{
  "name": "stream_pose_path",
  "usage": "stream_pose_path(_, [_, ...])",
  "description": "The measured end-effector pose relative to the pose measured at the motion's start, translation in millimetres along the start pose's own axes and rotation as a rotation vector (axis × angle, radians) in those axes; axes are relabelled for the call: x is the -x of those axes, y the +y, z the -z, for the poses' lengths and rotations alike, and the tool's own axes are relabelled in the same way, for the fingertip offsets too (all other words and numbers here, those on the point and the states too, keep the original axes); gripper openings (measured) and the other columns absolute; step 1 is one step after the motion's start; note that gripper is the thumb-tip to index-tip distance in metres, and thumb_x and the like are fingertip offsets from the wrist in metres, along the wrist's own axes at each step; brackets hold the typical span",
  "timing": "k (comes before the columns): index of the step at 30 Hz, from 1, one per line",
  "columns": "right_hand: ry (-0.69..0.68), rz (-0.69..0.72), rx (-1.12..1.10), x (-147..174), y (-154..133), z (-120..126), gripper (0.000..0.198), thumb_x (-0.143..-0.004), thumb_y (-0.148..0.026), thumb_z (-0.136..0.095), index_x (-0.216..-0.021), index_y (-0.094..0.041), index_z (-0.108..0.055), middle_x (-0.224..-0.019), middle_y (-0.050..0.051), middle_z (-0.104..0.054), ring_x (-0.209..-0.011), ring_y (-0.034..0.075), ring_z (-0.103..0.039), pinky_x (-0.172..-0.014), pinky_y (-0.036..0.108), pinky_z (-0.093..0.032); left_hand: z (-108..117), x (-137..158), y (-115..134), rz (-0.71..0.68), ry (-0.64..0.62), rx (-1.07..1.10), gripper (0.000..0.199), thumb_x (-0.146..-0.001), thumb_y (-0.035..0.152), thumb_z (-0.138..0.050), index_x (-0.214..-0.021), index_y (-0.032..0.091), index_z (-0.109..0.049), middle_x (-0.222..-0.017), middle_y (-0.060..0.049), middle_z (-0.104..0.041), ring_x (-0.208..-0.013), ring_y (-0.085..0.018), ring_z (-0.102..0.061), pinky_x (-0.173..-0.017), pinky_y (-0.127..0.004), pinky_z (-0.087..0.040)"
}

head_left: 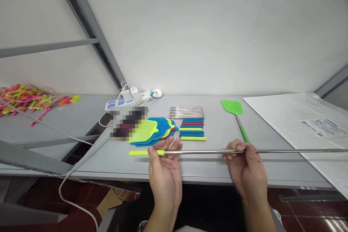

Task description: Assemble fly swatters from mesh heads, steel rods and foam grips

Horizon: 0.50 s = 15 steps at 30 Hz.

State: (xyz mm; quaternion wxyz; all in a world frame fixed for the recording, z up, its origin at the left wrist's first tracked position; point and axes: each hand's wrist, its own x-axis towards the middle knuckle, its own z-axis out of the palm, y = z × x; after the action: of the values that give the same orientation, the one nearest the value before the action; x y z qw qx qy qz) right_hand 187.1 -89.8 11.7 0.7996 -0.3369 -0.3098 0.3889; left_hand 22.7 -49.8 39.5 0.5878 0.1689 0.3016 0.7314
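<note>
Stretched level across both hands is a telescopic metal rod [202, 152] with a yellow-green handle [138, 153], its far end running off the right edge. My left hand [166, 177] is palm up, thumb and fingers closed around the handle's inner end. Further right, my right hand [247, 172] pinches the rod's thinner section between thumb and fingers. Just beyond it lies a green fly swatter [232, 107] with a metal shaft and green handle. Behind the left hand are several stacked swatter heads [144, 130], blue, yellow and red. Coloured handle sleeves [193, 134] lie in a column beside them.
A row of metal rods [186, 112] lies behind the sleeves. Power strips [119, 103] with chargers and a white cable stand at the back left, near a blurred patch. Pink and yellow pieces [24, 101] are heaped far left. A plastic-wrapped white board [301, 127] covers the right side.
</note>
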Motion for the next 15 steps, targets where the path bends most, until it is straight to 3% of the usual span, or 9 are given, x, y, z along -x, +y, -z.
stream_pose_path(5, [-0.215,-0.075,0.035,11,7,-16,0.032,-0.098,-0.038,-0.045,-0.087,-0.024,-0.071,-0.116,0.009,-0.061,-0.093,0.02,-0.06,-0.09,0.043,-0.047,-10,29,-17,0.237,-0.112,0.01,0.031,-0.095,0.05,-0.05,-0.095,0.022,-0.064,-0.119,-0.009,-0.069,-0.116,-0.027,-0.063,-0.101,-0.046,-0.047])
stream_pose_path(9, [-0.206,-0.1,0.031,14,8,-21,0.03,-0.097,-0.041,-0.047,-0.097,-0.026,-0.073,-0.118,0.01,-0.064,-0.12,0.025,-0.052,-0.103,0.047,-0.04,-16,39,-24,0.257,-0.167,-0.008,0.032,-0.095,0.05,-0.049,-0.097,0.021,-0.063,-0.124,-0.009,-0.067,-0.122,-0.027,-0.059,-0.106,-0.046,-0.042])
stream_pose_path(15, [-0.188,-0.137,0.056,19,8,-25,0.029,-0.095,-0.043,-0.051,-0.096,-0.026,-0.074,-0.127,0.01,-0.061,-0.123,0.026,-0.052,-0.108,0.049,-0.035,-19,35,-23,0.299,-0.159,0.0,0.033,-0.093,0.052,-0.053,-0.094,0.022,-0.064,-0.12,-0.009,-0.069,-0.12,-0.026,-0.061,-0.105,-0.045,-0.044])
